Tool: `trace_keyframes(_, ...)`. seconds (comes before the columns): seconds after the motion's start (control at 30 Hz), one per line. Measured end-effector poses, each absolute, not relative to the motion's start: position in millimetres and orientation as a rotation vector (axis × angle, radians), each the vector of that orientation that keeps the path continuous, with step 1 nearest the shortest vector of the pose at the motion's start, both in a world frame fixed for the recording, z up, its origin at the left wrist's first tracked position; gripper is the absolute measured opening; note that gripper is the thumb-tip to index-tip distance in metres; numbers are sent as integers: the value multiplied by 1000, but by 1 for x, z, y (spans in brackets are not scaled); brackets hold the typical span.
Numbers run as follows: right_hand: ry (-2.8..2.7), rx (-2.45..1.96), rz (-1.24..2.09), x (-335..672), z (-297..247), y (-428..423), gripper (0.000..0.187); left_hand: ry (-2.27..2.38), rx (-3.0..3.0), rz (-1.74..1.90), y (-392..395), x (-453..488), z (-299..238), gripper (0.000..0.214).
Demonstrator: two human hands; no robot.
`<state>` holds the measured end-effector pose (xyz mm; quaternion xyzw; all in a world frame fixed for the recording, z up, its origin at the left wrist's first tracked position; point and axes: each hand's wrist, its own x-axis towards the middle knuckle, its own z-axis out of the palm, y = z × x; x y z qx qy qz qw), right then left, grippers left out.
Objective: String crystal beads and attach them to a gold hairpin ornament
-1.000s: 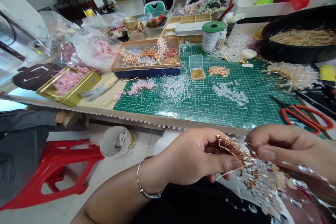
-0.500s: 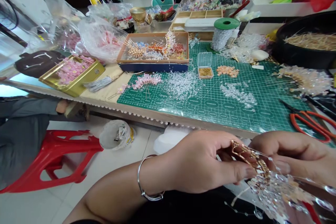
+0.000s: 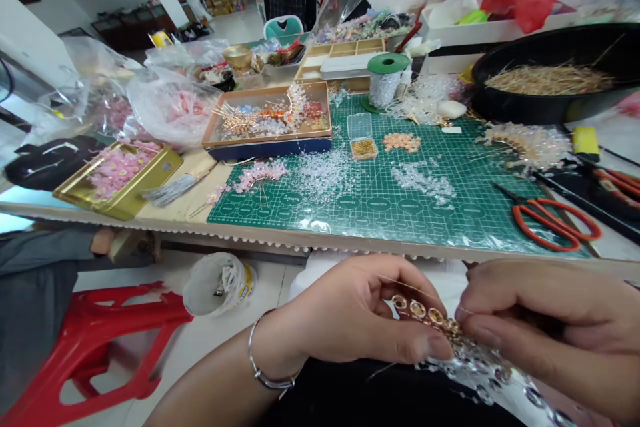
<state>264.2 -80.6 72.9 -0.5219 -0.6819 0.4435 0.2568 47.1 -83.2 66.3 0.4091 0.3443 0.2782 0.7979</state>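
My left hand [image 3: 370,313] is closed on a hair ornament [image 3: 434,317], gripping its gold base between thumb and fingers. The base carries a row of small gold rings, and clear beads [image 3: 483,373] hang below it towards the lower right. My right hand [image 3: 545,327] is closed in a pinch at the ornament's right end. A fine wire [image 3: 400,280] runs over my left fingers towards that pinch; its end is hidden by my fingertips. Both hands are above my lap, in front of the table edge.
On the green cutting mat [image 3: 370,223] lie clear beads [image 3: 320,177], peach flower pieces [image 3: 401,141], a pink ornament [image 3: 260,175] and orange-handled scissors [image 3: 555,220]. Behind are an ornament box [image 3: 267,147] and a wire spool [image 3: 385,83]. A red stool [image 3: 115,340] and bucket [image 3: 217,287] stand left; a person's sleeve [image 3: 45,260] shows.
The ornament has been turned so its row of gold rings faces up, and its beads now hang lower. My right hand has shifted to its right end. The view has swung rightward.
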Motion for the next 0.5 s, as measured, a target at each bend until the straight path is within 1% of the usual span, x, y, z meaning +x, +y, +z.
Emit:
trace_keyframes(0.17,-1806,-1332,1177,256,82,-76,39,715,836,553,-84,51,62,36)
trace_keyframes(0.37,-1865,-1234,1135,265,83,-82,30,793,882,599,-82,56,62,30)
trace_keyframes(0.5,-1976,-1188,1085,276,82,-89,26,759,952,701,-80,59,60,28)
